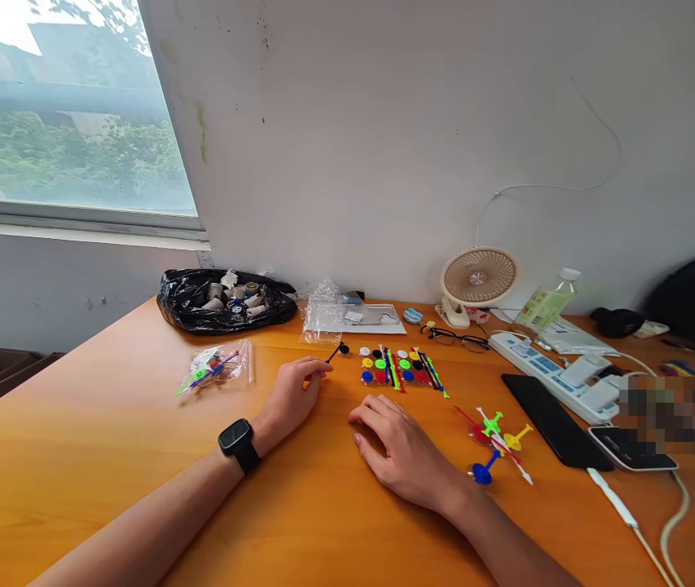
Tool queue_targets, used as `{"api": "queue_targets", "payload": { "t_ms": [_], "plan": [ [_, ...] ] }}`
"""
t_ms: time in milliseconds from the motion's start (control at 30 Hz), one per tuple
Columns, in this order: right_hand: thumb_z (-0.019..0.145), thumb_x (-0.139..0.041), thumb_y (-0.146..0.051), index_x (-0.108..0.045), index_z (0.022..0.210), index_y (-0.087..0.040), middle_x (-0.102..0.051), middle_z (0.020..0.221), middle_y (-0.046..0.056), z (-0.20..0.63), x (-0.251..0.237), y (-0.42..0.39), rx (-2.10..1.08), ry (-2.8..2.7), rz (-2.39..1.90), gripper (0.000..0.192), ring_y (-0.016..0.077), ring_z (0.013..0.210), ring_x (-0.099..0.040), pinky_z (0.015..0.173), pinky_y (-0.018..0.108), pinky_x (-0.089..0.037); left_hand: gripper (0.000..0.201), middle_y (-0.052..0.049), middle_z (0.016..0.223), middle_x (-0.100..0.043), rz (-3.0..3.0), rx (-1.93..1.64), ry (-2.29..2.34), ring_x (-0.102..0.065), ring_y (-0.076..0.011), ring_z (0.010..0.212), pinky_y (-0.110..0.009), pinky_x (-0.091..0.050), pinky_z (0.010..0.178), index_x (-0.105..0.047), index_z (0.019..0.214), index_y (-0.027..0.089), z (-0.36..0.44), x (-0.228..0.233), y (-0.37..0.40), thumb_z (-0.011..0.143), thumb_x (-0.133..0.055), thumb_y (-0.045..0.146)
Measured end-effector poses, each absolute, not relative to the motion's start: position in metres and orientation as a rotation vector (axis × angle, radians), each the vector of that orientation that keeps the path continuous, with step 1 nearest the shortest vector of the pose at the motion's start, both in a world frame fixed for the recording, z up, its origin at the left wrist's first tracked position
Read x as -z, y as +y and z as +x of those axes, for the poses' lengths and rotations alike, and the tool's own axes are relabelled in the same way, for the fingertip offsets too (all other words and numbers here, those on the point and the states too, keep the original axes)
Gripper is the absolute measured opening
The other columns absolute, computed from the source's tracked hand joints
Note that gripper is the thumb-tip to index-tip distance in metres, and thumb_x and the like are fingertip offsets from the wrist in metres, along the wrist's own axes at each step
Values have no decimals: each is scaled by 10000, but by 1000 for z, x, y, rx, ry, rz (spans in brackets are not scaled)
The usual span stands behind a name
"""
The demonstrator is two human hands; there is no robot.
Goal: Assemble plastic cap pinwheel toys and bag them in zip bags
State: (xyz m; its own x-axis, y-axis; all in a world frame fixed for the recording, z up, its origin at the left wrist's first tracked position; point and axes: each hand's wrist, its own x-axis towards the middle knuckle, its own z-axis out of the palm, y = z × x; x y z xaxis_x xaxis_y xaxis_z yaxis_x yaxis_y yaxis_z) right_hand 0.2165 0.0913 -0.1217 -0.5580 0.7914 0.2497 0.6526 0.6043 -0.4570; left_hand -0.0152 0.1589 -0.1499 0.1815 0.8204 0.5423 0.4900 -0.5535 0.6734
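My left hand (294, 399), with a black watch on its wrist, pinches the end of a thin black stick (334, 354). At the stick's far end is a small black disc (344, 350); whether they are joined I cannot tell. My right hand (405, 455) rests palm down on the table, its fingers loosely bent and apart, holding nothing. Beyond it lie small coloured discs (380, 364) in rows, beside bundles of coloured arrow-ended sticks (392, 369). Right of that hand sit assembled suction-cup pieces, among them a blue one (482, 471) and a yellow one (515, 440).
A clear bag (216, 367) of coloured pieces lies left, before a black plastic bag (169, 306). Along the back and right are a fan (478, 277), glasses (457, 337), a bottle (547, 303), a power strip (543, 371) and a black phone (552, 420) with cables.
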Motion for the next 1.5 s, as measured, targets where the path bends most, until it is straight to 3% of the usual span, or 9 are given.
{"api": "queue_targets", "payload": {
  "t_ms": [100, 200, 300, 433, 1067, 1500],
  "plan": [
    [963, -584, -112, -632, 1106, -232, -643, 1071, 50, 217, 122, 91, -439, -2410, -1145, 193, 231, 1011, -587, 918, 382, -495, 316, -74, 1009, -794, 2113, -1305, 1242, -748, -182, 847, -279, -600, 779, -780, 1115, 180, -15, 149, 158, 966, -517, 88],
    [966, -583, -116, -633, 1107, -233, -642, 1075, 50, 217, 121, 91, -444, -2410, -1143, 190, 229, 1011, -589, 920, 378, -495, 339, -99, 1186, -776, 2119, -1309, 1226, -760, -191, 931, -312, -604, 873, -736, 1244, 185, -14, 149, 157, 998, -510, 126],
    [970, -582, -126, -636, 1124, -238, -641, 1081, 53, 217, 120, 90, -439, -2417, -1146, 198, 233, 1018, -589, 924, 380, -496, 270, -90, 1125, -786, 2109, -1295, 1221, -750, -204, 961, -315, -600, 873, -757, 1141, 187, -13, 149, 157, 1002, -528, 153],
    [972, -585, -134, -637, 1130, -241, -642, 1084, 54, 217, 118, 90, -442, -2425, -1160, 198, 235, 1024, -591, 927, 382, -498, 188, -65, 941, -783, 2042, -1292, 1286, -739, -191, 838, -282, -596, 773, -765, 949, 175, -14, 149, 158, 957, -580, 142],
    [988, -576, -156, -621, 1138, -233, -635, 1111, 59, 218, 116, 89, -445, -2453, -1163, 175, 241, 1040, -589, 957, 400, -491, 333, -103, 1158, -801, 2279, -1075, 1460, -758, -246, 1053, -343, -582, 982, -803, 1105, 177, -13, 150, 156, 933, -534, 83],
    [991, -577, -156, -622, 1139, -240, -634, 1107, 60, 219, 114, 89, -455, -2451, -1159, 176, 240, 1038, -594, 958, 396, -496, 299, -99, 1053, -807, 2303, -1058, 1471, -760, -243, 949, -320, -585, 878, -816, 951, 190, -12, 147, 152, 895, -553, 60]
  ]
}}
